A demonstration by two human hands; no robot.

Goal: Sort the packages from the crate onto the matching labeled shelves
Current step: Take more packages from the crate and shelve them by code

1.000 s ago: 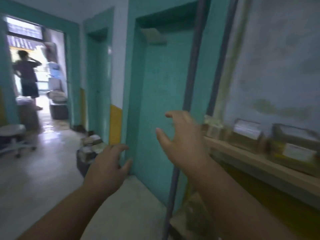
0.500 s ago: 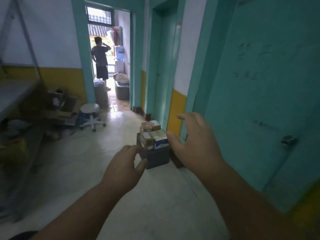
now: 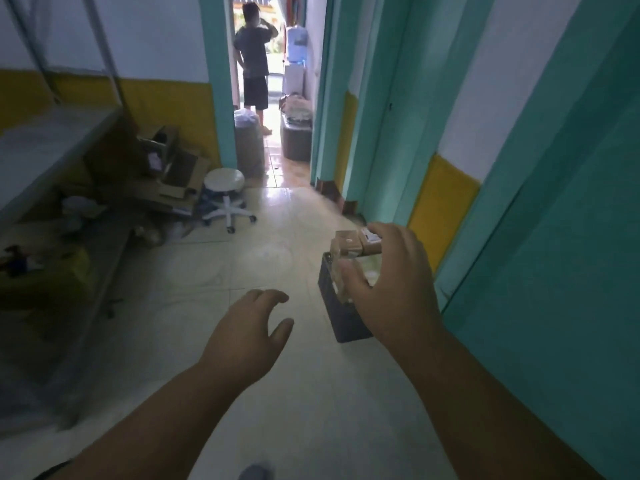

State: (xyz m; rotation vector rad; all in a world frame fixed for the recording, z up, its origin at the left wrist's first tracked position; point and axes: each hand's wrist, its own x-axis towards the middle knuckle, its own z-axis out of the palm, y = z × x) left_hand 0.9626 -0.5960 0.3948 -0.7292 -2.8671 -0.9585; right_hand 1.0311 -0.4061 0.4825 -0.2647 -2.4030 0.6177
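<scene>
Closer now — crate (image 3: 341, 317), labels unreadable

Pale tiled floor (image 3: 214, 271), glossy, glare from the bright doorway (image 3: 273, 81) at the far end where a person (image 3: 254, 60) stands beside a water dispenser (image 3: 296, 46). Walls (image 3: 156, 39) white over a yellow band, teal door frames and a teal door (image 3: 561, 271) on the right. Left: metal shelf (image 3: 52, 140), flattened cardboard (image 3: 166, 168), white stool (image 3: 225, 192).

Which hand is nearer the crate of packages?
Right. The right hand is spread open in front of the crate, overlapping its packages in the view. The left hand hangs open lower and to the crate's left, over bare floor.
</scene>
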